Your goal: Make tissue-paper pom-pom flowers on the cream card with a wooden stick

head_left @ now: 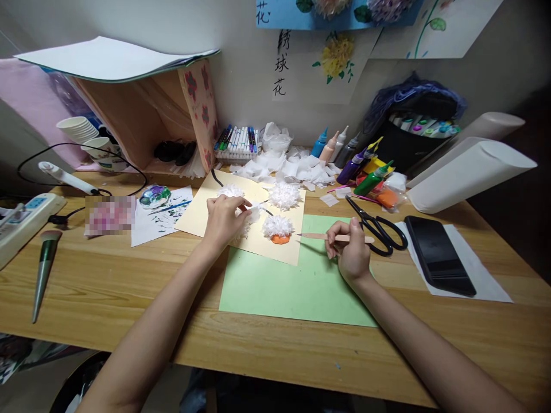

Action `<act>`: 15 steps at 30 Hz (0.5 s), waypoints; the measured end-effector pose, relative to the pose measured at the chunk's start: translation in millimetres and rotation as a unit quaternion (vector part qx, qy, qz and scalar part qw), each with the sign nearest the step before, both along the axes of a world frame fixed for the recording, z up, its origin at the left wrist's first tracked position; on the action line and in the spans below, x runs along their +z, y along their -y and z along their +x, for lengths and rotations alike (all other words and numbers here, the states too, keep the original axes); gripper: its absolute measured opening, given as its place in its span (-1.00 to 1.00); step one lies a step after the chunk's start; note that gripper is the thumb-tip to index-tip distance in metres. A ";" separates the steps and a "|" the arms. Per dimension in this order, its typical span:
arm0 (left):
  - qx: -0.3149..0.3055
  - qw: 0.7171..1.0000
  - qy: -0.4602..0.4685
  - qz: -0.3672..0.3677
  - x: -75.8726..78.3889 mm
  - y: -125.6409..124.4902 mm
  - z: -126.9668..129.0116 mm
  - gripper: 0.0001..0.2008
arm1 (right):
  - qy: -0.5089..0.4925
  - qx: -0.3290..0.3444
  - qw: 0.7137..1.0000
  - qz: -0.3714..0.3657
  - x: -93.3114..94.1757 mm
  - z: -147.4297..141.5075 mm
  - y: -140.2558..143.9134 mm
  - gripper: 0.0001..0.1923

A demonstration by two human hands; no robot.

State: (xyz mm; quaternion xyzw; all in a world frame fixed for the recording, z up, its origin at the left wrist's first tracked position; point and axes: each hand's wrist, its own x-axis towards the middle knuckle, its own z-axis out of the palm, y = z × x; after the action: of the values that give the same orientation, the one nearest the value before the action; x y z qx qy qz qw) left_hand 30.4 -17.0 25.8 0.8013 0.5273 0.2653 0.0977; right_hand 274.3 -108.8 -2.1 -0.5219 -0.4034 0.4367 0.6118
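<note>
My left hand (224, 219) rests on a pale yellow card (196, 215), its fingers pressing a white tissue-paper flower (249, 221) on it. Two more white tissue flowers lie on the card: one at the back (284, 195) and one with orange paint under it (278, 227). My right hand (350, 249) grips a thin wooden stick (314, 236) whose tip points left toward the orange-based flower. Under the card lies a green paper sheet (293, 287).
Black scissors (379, 228) lie right of my right hand, then a black phone (439, 255) on white paper. Paint bottles (357, 163), markers (239, 140), tissue scraps (293, 166) and rolled white paper (469, 172) sit at the back. A paint palette (155, 195) and power strip (26, 221) lie left.
</note>
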 end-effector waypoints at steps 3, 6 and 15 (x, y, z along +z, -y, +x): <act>0.003 0.999 0.030 -0.012 -1.5 -1.7 -0.4 -0.93 | 0.000 0.001 1.000 0.001 -0.1 0.0 0.2 -0.39; 0.011 0.996 0.077 -0.037 -1.7 -3.5 -0.4 -0.89 | -0.002 0.000 1.000 0.001 -0.2 0.2 0.3 -0.40; 0.082 0.989 0.102 0.075 5.9 -0.9 -1.2 -0.81 | 0.002 -0.004 1.000 -0.002 0.2 0.2 0.9 -0.41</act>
State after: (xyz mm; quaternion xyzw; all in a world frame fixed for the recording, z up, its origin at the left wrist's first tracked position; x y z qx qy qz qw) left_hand 29.2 -16.2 31.7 0.7291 0.5571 0.3917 0.0686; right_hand 274.5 -109.7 -1.9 -0.5254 -0.4022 0.4338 0.6115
